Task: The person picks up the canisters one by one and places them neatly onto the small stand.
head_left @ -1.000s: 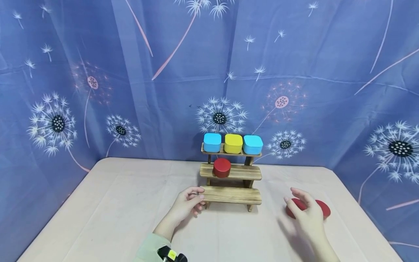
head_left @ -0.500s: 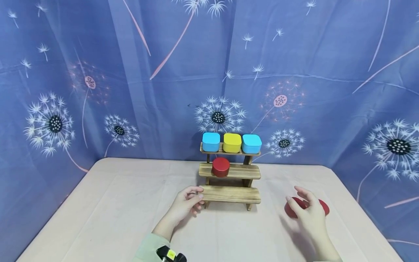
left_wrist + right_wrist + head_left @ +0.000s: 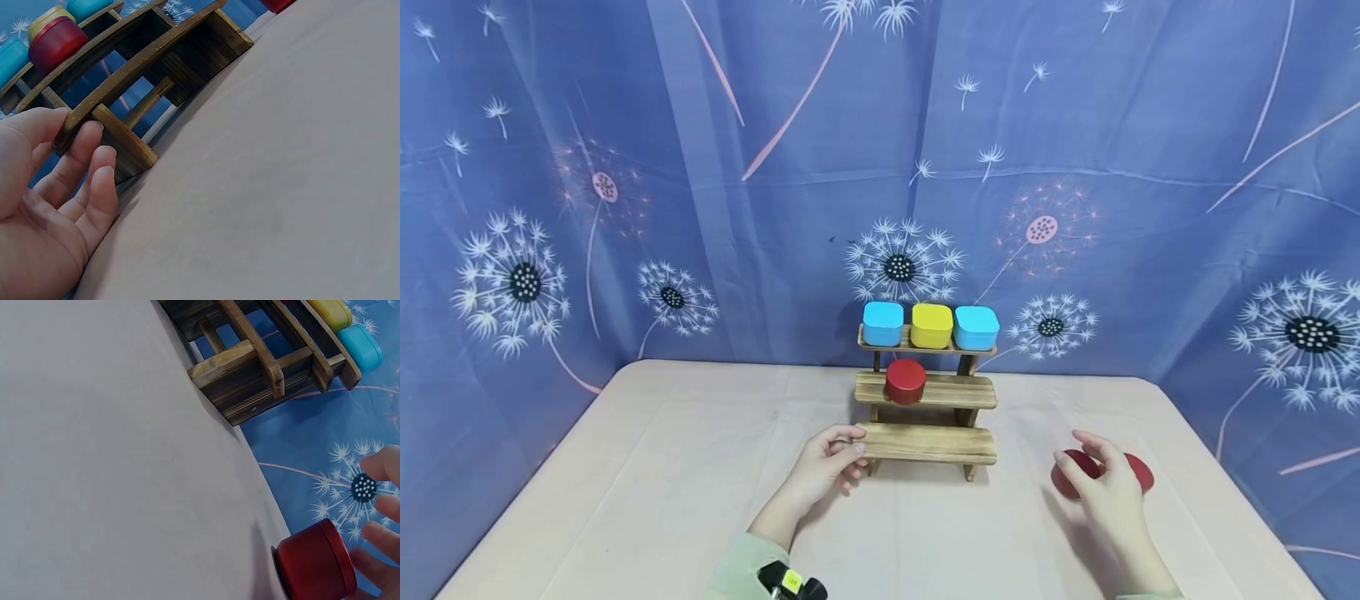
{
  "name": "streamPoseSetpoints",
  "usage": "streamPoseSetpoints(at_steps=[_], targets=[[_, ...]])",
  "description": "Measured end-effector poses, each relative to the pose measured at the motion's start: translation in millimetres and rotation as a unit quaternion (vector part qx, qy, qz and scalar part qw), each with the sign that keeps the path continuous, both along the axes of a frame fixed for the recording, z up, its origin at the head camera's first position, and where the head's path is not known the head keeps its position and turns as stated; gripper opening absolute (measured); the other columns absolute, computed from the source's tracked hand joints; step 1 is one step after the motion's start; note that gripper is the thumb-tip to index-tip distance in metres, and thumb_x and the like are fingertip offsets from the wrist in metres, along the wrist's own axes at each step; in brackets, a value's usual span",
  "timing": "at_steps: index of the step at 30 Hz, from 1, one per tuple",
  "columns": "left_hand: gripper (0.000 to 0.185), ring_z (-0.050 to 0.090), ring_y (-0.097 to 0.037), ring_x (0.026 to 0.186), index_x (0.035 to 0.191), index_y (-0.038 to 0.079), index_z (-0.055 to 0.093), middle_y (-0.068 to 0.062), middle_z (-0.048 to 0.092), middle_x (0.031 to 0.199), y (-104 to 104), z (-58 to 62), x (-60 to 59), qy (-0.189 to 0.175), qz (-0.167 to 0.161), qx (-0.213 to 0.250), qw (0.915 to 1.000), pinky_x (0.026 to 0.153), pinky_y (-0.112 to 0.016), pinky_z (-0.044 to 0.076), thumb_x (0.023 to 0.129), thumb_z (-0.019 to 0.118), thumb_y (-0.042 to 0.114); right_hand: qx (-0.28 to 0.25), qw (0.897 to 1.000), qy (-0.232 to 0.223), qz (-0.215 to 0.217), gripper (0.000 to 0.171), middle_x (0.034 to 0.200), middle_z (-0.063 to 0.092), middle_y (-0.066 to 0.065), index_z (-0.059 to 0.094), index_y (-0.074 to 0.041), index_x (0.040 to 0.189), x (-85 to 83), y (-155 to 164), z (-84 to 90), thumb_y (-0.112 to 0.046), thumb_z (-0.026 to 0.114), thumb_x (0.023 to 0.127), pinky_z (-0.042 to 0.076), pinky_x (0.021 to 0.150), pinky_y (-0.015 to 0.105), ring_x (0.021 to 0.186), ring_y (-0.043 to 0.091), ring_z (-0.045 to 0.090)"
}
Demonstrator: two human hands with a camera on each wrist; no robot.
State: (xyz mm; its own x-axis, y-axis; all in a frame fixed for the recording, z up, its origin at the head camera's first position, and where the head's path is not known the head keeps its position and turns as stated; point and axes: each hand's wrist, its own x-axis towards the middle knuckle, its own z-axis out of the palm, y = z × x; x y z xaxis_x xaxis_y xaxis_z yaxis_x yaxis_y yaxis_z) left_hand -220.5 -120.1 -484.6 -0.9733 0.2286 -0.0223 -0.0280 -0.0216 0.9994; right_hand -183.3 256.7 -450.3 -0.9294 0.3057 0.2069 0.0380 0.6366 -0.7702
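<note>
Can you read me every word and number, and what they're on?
No words or numbers can be read.
Small yellow label on the black wrist device: marks too small and blurred to read.
Round red containers, rounded-square blue boxes, rounded-square yellow box, three-tier brown wooden stand: no writing shows.

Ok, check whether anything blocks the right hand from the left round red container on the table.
Nothing visible does: the right hand is close by the left round red container. The second round red container sits to its right, not in between.
</note>
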Motion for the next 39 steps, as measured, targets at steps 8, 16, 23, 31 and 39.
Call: streamPoseSetpoints(at_steps=[8,16,23,31,39], targets=[[0.036,0.058,-0.011,0.061,0.122,0.0,0.053,-0.007,0.067,0.08,1,2.5,0.2,-0.003,0.002,-0.008,1.0,0.048,-0.022,0.051,0.091,0.061,0.016,-0.026,0.999,-0.007,0.033,0.052,0.129,0.053,0.02,0.051,-0.009,0.132,-0.4,0,-0.1,-0.033,0.066,0.089,0.037,0.077,0.0,0.101,0.015,0.062],[0.036,0.058,-0.01,0.061,0.123,-0.001,0.053,-0.007,0.068,0.081,1,1.3,0.4,0.0,0.004,-0.008,1.0,0.047,-0.022,0.051,0.092,0.061,0.016,0.004,0.993,-0.065,0.096,0.069,0.133,0.048,0.024,0.04,-0.002,0.138,-1.1,5,-7.7,-0.035,0.069,0.085,0.032,0.081,0.002,0.119,0.032,0.046],[0.036,0.058,-0.011,0.061,0.122,0.0,0.054,-0.007,0.068,0.08,1,1.1,0.8,-0.002,0.005,-0.012,0.9999,0.047,-0.022,0.05,0.091,0.062,0.016,0.084,0.982,-0.082,0.148,0.081,0.13,0.05,0.028,0.033,0.003,0.14,-1.9,11,-13.3,-0.032,0.075,0.079,0.043,0.092,0.028,0.117,0.037,0.051],[0.035,0.058,-0.01,0.061,0.122,0.0,0.053,-0.007,0.068,0.08,1,-0.7,-0.4,-0.005,0.006,-0.012,0.9999,0.047,-0.023,0.05,0.092,0.061,0.016,0.086,0.98,-0.093,0.155,0.079,0.132,0.048,0.029,0.032,0.0,0.141,-0.8,14,-13.8,-0.025,0.075,0.08,0.04,0.098,0.052,0.122,0.04,0.048],[0.036,0.058,-0.011,0.061,0.122,0.0,0.053,-0.009,0.068,0.081,1,-0.7,0.0,0.0,0.005,-0.011,0.9999,0.047,-0.023,0.051,0.091,0.061,0.016,0.094,0.981,-0.084,0.151,0.075,0.131,0.05,0.029,0.035,0.0,0.14,0.0,15,-14.9,-0.028,0.074,0.082,0.042,0.096,0.051,0.119,0.04,0.051]])
